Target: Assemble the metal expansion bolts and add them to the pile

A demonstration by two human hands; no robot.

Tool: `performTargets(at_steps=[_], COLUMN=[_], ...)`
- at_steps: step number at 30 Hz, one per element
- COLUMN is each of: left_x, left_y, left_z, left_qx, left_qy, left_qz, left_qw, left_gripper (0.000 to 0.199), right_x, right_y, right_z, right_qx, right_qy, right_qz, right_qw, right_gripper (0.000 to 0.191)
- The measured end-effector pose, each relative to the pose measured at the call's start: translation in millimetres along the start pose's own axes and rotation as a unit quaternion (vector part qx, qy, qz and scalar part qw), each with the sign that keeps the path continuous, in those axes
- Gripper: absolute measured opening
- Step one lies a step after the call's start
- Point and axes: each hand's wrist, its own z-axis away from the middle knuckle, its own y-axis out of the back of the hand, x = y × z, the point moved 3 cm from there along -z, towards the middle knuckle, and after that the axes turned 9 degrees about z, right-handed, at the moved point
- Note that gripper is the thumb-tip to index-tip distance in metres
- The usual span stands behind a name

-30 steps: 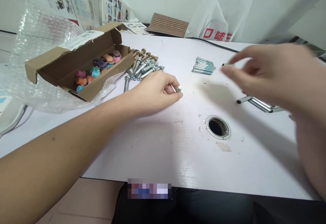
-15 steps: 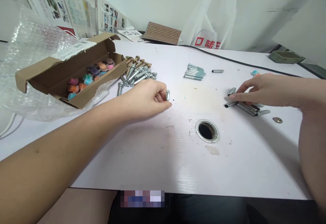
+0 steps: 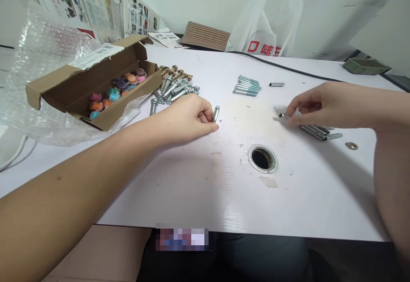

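My left hand is closed, with a short silvery metal sleeve tilted nearly upright at the tips of its thumb and index finger. To the right, my right hand pinches another metal sleeve, mostly covered by the fingers and slightly blurred. Beneath that hand lies a small pile of loose metal sleeves. One single sleeve rests farther back. Behind my left hand is a heap of assembled expansion bolts, some silvery and some brassy.
An open cardboard box of colourful plugs lies on bubble wrap at left. A row of thin bolts sits mid-table. A round metal-rimmed hole opens in the tabletop. A washer lies at right; a black cable runs behind.
My right hand has risen slightly off the pile, its fingers drawn together on a sleeve. The sleeve at my left hand shows more of its length. The camera view has shifted slightly.
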Motion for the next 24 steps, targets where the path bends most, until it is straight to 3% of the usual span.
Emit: performTargets(at_steps=[3, 6, 9, 14, 20, 24], left_x=[3, 3, 1, 0, -5, -6], left_y=[0.2, -0.8, -2.2, -2.9, -2.4, -2.9], left_z=[2, 2, 1, 1, 0, -1], left_qx=[0.003, 0.006, 0.008, 0.006, -0.012, -0.01], left_qy=[0.007, 0.005, -0.006, -0.02, -0.016, -0.018], left_qz=[-0.014, -0.032, -0.043, -0.046, -0.035, -0.025], left_qw=[1.0, 0.999, 0.999, 0.999, 0.999, 0.999], left_gripper=[0.02, 0.02, 0.018, 0.02, 0.024, 0.026], right_x=[-31, -75, -118, -156, -175, -182], right_y=[11, 12, 2, -6, -11, -15], right_z=[8, 18, 25, 23, 20, 21], right_qx=[0.087, 0.168, 0.149, 0.105, 0.08, 0.074], right_qy=[0.051, 0.146, 0.221, 0.244, 0.25, 0.279], right_qz=[-0.149, -0.369, -0.503, -0.619, -0.654, -0.639], right_qw=[0.984, 0.902, 0.822, 0.739, 0.71, 0.713], right_gripper=[0.031, 0.033, 0.049, 0.053, 0.065, 0.058])
